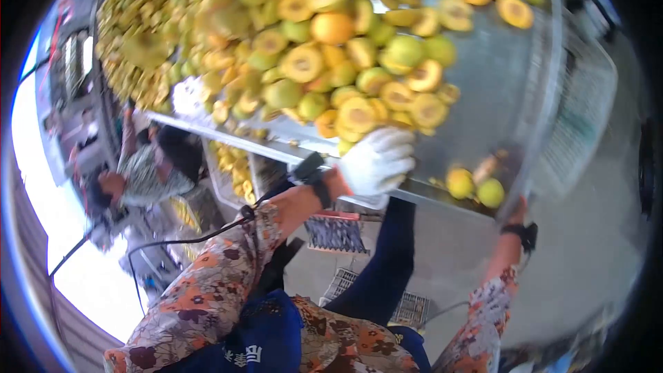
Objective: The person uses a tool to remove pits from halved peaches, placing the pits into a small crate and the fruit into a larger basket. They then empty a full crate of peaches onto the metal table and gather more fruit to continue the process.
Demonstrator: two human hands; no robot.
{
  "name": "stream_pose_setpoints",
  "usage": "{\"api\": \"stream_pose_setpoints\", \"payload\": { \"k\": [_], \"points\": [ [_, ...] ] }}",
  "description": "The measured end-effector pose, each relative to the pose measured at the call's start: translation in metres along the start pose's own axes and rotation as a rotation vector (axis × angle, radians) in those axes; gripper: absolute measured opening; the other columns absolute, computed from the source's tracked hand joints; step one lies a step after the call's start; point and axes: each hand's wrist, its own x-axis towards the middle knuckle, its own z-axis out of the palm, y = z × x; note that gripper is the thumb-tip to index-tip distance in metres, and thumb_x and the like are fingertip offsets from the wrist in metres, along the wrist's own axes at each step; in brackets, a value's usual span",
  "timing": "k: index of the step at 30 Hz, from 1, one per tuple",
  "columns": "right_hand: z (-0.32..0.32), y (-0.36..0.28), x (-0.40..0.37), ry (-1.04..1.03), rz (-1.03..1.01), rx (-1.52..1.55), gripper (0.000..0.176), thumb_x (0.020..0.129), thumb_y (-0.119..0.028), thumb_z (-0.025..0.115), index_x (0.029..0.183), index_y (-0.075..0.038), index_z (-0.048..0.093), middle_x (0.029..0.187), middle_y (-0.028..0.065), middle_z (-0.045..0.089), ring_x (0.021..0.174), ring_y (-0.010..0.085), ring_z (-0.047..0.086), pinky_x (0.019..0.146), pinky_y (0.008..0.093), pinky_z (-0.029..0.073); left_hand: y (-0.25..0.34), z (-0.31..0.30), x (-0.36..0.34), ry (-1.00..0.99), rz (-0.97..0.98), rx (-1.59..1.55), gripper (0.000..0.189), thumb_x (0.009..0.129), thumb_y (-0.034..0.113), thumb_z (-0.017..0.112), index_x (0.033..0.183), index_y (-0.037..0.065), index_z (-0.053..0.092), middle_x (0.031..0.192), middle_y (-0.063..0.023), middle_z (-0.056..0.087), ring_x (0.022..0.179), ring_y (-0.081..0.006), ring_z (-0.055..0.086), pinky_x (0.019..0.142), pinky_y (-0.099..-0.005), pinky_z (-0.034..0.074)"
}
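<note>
Halved yellow-orange stone fruits [302, 62], with greenish skins and pit hollows, lie heaped across a metal table [483, 90]. At the heap's near edge, just inside the table's raised rim, is my left hand [380, 162] in a white glove. Its fingers curl downward together; what they hold, if anything, is hidden. My right hand [514, 211] is at the table's near right corner, mostly hidden by the rim, so its fingers do not show. Close to that corner sit two yellow-green fruits [475, 188] and a blurred brownish piece [487, 166].
A pale plastic crate [577, 110] stands beyond the table's right side. Below the rim are a red-edged crate [335, 231] and grey grates [411, 307] on the floor. At left, another person [155, 173] is beside a container of cut fruit [235, 166]. A black cable [186, 240] runs along my left sleeve.
</note>
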Motion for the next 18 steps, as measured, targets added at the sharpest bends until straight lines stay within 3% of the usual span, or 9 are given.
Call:
{"api": "stream_pose_setpoints", "payload": {
  "k": [3,10,12,16,18],
  "points": [
    [0.011,0.028,-0.026,-0.063,-0.032,-0.248,0.043,0.102,-0.029,0.056,0.134,-0.002,0.063,0.127,0.0155,0.068,0.115,0.0325,0.065,0.101,0.0408,0.050,-0.006,0.004,-0.008,0.043,0.015,-0.021,0.032,0.077,0.020,0.070,0.105,0.005,0.063,0.118,-0.0125,0.059,0.127,-0.0338,0.053,0.103,-0.0515,0.045],
    [0.040,0.028,-0.077,-0.208,-0.083,-0.427,0.047,0.102,-0.032,0.056,0.137,0.000,0.059,0.132,0.0168,0.065,0.118,0.0334,0.063,0.104,0.0411,0.047,-0.018,0.018,-0.024,0.172,-0.080,-0.140,0.034,0.074,0.025,0.070,0.101,0.007,0.062,0.119,-0.0112,0.058,0.127,-0.0346,0.052,0.108,-0.0518,0.043],
    [0.049,0.015,-0.091,-0.253,-0.112,-0.447,0.048,0.103,-0.033,0.057,0.138,0.000,0.058,0.133,0.0172,0.064,0.119,0.0337,0.062,0.105,0.0412,0.047,-0.015,-0.005,-0.022,0.166,0.041,-0.130,0.030,0.076,0.023,0.070,0.100,0.008,0.063,0.120,-0.0099,0.059,0.126,-0.0346,0.053,0.109,-0.0510,0.043],
    [0.068,0.006,-0.104,-0.341,-0.174,-0.473,0.051,0.103,-0.034,0.057,0.140,0.001,0.056,0.136,0.0180,0.063,0.121,0.0342,0.061,0.107,0.0415,0.045,-0.002,-0.029,-0.060,0.371,-0.064,-0.171,0.023,0.080,0.012,0.069,0.103,0.008,0.063,0.112,-0.0098,0.061,0.124,-0.0369,0.057,0.106,-0.0539,0.046],
    [0.074,0.003,-0.106,-0.386,-0.205,-0.482,0.053,0.103,-0.035,0.057,0.141,0.002,0.055,0.137,0.0184,0.062,0.122,0.0344,0.060,0.107,0.0416,0.044,0.007,-0.039,-0.090,0.374,-0.127,-0.183,0.024,0.082,0.009,0.069,0.105,0.008,0.064,0.115,-0.0104,0.062,0.124,-0.0381,0.057,0.105,-0.0559,0.046]
  ]
}}
